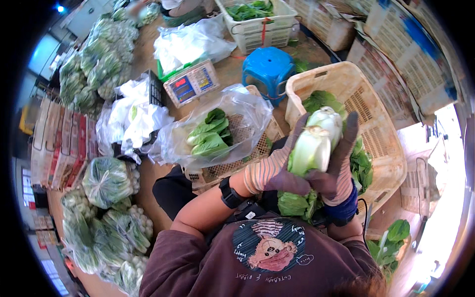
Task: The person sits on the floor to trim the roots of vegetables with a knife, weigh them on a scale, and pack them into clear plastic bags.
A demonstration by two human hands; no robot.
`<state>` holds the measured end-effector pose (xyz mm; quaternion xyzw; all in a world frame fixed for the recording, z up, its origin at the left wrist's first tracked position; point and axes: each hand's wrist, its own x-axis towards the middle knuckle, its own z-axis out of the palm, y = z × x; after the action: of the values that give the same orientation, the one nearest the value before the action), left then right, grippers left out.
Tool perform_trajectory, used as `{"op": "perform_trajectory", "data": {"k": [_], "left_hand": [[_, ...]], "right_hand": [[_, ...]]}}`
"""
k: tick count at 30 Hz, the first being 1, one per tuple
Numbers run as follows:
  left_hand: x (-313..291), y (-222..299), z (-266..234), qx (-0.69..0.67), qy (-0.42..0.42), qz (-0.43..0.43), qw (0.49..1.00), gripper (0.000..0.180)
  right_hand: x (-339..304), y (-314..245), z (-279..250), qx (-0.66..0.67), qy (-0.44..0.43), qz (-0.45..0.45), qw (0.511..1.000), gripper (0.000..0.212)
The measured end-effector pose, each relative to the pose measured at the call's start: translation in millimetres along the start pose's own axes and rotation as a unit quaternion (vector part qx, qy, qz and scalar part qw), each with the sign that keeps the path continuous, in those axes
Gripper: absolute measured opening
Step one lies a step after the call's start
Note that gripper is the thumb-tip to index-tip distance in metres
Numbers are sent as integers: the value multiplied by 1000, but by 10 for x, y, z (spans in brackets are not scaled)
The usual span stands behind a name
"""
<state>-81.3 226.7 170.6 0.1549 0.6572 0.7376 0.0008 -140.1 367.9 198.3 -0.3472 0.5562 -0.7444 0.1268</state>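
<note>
Left hand [283, 175], right hand [341, 162], pale-stemmed greens [315, 147] clasped upright between

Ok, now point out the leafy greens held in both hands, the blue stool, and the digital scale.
Leafy greens [312, 152]: head view, on the pale stalks.
Blue stool [267, 65]: head view, on the top of the seat.
Digital scale [191, 83]: head view, on its front panel.

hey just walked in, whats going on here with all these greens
The person's left hand and right hand, both gloved, hold leafy greens between them, beside a large cream crate with more greens in it. To the left, an open clear bag with greens inside lies over another crate. A scale stands beyond it, its display lit.
</note>
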Motion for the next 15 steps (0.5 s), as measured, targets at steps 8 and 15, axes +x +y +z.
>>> {"op": "perform_trajectory", "data": {"k": [8, 15], "left_hand": [[-703, -198, -830, 25, 132, -43, 990, 77], [-1188, -379, -1428, -84, 285, -77, 952, 67]], "right_hand": [[538, 718, 759, -91, -160, 7, 983, 116], [899, 1130, 1407, 124, -241, 67, 960, 83]]}}
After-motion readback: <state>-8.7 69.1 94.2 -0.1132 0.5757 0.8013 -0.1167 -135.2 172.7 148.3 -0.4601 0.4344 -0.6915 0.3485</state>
